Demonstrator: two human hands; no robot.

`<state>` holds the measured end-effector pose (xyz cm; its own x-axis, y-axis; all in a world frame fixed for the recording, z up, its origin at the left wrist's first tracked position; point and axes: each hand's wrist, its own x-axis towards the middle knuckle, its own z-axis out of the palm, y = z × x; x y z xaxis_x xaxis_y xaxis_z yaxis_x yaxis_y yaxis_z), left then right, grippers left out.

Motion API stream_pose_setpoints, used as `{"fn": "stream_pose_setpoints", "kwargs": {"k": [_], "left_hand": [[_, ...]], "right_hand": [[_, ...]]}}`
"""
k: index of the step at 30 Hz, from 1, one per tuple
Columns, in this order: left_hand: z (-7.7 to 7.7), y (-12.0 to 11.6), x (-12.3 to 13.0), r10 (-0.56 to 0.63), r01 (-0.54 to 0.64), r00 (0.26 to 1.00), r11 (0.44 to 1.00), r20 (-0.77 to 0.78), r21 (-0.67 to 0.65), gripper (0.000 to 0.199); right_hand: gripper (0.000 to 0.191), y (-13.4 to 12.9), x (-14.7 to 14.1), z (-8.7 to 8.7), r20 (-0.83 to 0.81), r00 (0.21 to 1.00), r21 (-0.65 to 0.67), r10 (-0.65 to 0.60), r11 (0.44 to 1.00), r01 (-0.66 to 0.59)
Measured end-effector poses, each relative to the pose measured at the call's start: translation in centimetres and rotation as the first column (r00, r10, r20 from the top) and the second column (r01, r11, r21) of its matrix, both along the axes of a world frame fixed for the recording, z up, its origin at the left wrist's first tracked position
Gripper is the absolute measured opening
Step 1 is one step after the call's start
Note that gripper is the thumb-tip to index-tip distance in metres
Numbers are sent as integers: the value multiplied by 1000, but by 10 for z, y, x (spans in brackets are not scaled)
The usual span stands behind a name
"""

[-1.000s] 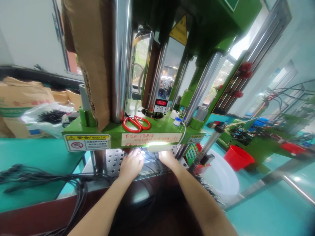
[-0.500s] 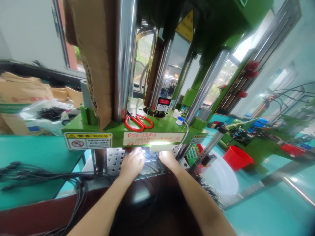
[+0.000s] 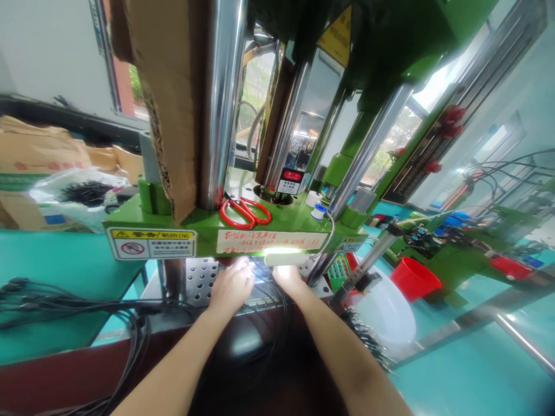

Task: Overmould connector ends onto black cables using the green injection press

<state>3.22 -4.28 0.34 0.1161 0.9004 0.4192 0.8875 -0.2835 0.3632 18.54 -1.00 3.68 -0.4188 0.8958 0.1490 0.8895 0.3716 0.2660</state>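
Under the front edge of a green press (image 3: pixel 202 230), both hands reach in over a metal mold plate (image 3: pixel 263 283) lit by a small lamp (image 3: pixel 284 258). My left hand (image 3: pixel 232 287) lies at the plate's left side, fingers bent inward and closed; glare hides what is in them. At the right side is my right hand (image 3: pixel 289 279), its fingers bent together beside thin black cables (image 3: pixel 284 303); the lamp partly covers it. These cables run from the plate between my hands and hang down over the front edge.
Red-handled scissors (image 3: pixel 245 214) and a spool (image 3: pixel 318 211) lie on the press ledge. A bundle of black cables (image 3: pixel 56 303) rests on the green table at left. At right are a control panel (image 3: pixel 340 273), a white basin (image 3: pixel 390 318) and a red bucket (image 3: pixel 415 278).
My right hand has shifted slightly left, closer to the cables and my left hand. My left hand stays about where it was. The view has tilted a little.
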Motion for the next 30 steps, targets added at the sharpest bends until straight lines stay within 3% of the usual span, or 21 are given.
{"fn": "stream_pose_setpoints", "kwargs": {"k": [7,16,30], "left_hand": [[1,-3,-1,-4,4,1000,1000,17,28,33],[3,-3,0,-4,4,1000,1000,-15,24,32],[1,0,0,2,-3,1000,1000,25,23,29]], "right_hand": [[32,-3,-4,9,-27,998,29,56,998,-55],[31,-5,-26,2,-51,976,63,209,976,-206],[34,-5,-21,-9,-51,981,216,190,961,-175]]}}
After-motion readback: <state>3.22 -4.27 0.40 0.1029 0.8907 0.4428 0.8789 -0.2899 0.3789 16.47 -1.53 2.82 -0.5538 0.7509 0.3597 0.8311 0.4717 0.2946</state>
